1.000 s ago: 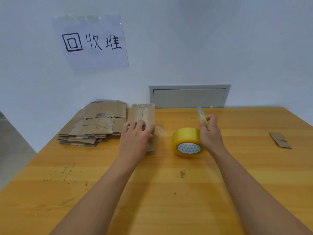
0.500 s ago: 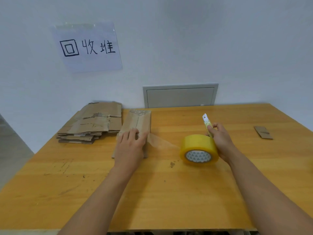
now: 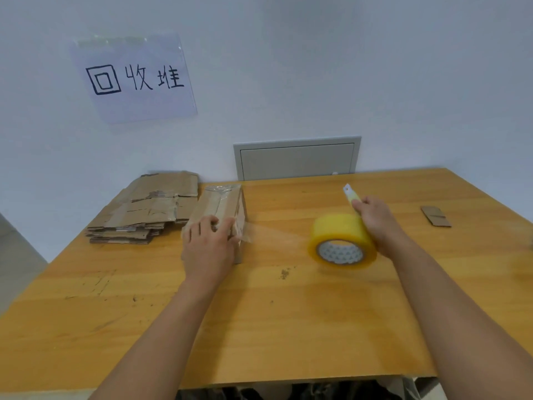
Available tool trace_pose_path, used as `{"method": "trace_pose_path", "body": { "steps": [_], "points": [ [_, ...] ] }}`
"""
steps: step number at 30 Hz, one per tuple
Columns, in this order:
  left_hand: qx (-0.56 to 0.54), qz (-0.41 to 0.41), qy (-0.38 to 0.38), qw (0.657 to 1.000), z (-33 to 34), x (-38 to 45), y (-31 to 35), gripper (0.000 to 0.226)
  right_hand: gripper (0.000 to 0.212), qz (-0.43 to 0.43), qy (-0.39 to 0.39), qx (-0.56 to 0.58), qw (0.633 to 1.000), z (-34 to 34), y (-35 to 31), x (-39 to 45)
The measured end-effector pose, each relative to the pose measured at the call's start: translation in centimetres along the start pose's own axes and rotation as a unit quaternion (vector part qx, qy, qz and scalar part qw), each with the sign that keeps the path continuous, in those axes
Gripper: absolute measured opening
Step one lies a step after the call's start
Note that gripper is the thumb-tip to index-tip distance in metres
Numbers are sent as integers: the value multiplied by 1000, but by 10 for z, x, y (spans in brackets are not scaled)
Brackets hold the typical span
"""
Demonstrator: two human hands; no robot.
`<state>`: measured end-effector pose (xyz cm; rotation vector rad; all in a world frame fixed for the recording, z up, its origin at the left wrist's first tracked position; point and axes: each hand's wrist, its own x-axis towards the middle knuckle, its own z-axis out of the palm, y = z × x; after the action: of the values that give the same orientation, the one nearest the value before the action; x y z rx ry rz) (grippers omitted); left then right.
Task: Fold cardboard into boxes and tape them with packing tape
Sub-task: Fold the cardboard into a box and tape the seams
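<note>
A wooden table [image 3: 288,327] is filling the lower view, set against a pale wall. Both forearms are reaching forward across it from the near edge. The left hand [image 3: 207,243] is lying palm down on the near end of a folded cardboard box [image 3: 222,206], fingers fairly straight and pressing on its top rather than wrapping it. The box is sitting left of centre, its long axis running away from the person toward the wall, with clear tape along its top seam. The right hand [image 3: 377,220] is curling round a yellow utility knife [image 3: 351,194], whose tip is pointing up and away; the same hand is resting against the far right side of the roll of packing tape [image 3: 343,241], though whether it grips the roll cannot be told. The roll is standing on its edge, core facing the person. A strip of tape [image 3: 277,233] is stretching left from roll to box. A stack of flattened cardboard [image 3: 144,212] is lying just left of the box.
</note>
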<state>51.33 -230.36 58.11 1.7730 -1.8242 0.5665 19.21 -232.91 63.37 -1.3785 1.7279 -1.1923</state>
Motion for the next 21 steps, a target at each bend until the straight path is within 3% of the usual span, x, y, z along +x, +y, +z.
{"method": "trace_pose_path", "body": {
  "steps": [3, 5, 8, 12, 17, 19, 21],
  "points": [
    [3, -10, 4, 1000, 1, 2, -4, 28, 26, 22, -44, -218, 975, -33, -3, 13],
    [5, -8, 9, 1000, 3, 4, -4, 28, 38, 40, -45, -281, 958, -47, 3, 15],
    [18, 0, 23, 1000, 7, 4, 0, 31, 30, 26, 20, -305, 952, -50, 8, 17],
    [6, -3, 25, 1000, 10, 5, 6, 37, 23, -102, 139, -320, 932, -29, -7, 7],
    [-11, -2, 32, 999, 9, 4, 3, 40, 20, -234, 34, -208, 949, 7, -28, -5],
    [-13, 3, 36, 999, 9, 5, 1, 40, 19, -266, 36, -185, 945, 14, -33, -8],
    [-14, 7, 40, 999, 9, 5, 0, 40, 22, -244, 64, -222, 942, 14, -36, -8]
  ]
}}
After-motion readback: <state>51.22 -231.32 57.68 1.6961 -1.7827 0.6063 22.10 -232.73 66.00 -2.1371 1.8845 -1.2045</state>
